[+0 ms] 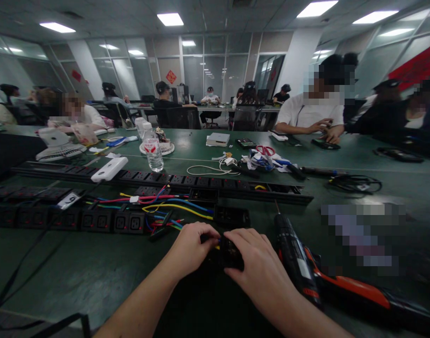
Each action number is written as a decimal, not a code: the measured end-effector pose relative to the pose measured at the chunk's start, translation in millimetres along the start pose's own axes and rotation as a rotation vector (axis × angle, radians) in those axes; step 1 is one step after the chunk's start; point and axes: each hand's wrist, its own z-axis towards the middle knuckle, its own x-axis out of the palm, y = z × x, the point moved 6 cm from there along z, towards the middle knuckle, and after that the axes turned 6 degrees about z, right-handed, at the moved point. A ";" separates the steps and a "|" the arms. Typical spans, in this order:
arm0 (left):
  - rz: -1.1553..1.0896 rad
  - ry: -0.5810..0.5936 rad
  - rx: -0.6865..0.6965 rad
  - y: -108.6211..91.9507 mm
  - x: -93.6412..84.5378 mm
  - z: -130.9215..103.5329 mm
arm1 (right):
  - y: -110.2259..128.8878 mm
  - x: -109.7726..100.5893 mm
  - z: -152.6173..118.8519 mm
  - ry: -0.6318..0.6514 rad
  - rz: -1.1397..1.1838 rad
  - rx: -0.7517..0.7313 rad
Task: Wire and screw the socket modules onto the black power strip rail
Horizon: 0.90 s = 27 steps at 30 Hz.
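Observation:
My right hand [260, 260] is closed around a small black plastic housing [231, 253] low in the middle of the view. Beside it, my left hand [195, 246] pinches at a wire [217, 247] where it meets the housing; bits of blue and yellow show there. The fingertips partly hide both the wire and the inside of the housing. Just beyond my hands lies another black housing [232, 216], with yellow and blue wires [183, 207] leading to it. Left of my hands, a black socket strip [98, 219] ends in a bundle of loose coloured wires [163, 223].
A black and orange power screwdriver [299, 258] lies right of my hand. Behind stretches a longer socket strip [154, 178], with a white device [109, 169] on it. A water bottle [153, 152], red-handled scissors [265, 150] and a coiled cable [358, 184] lie farther off. A co-worker [311, 112] sits opposite.

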 end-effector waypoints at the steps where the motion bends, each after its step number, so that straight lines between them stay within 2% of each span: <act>1: 0.001 0.003 0.000 0.0 0.1 0.1 | 1.0 0.8 -0.1 -0.002 -0.008 -0.004; 13: 0.034 0.012 0.005 -2.9 2.1 -1.1 | 0.9 1.8 0.1 0.016 -0.019 0.015; 19: 0.084 0.016 -0.046 -2.7 4.6 -2.9 | 1.2 3.5 1.3 0.007 -0.043 0.004; 27: 0.051 0.163 0.013 -3.6 3.9 -4.3 | 5.1 6.6 0.4 -0.009 -0.073 -0.026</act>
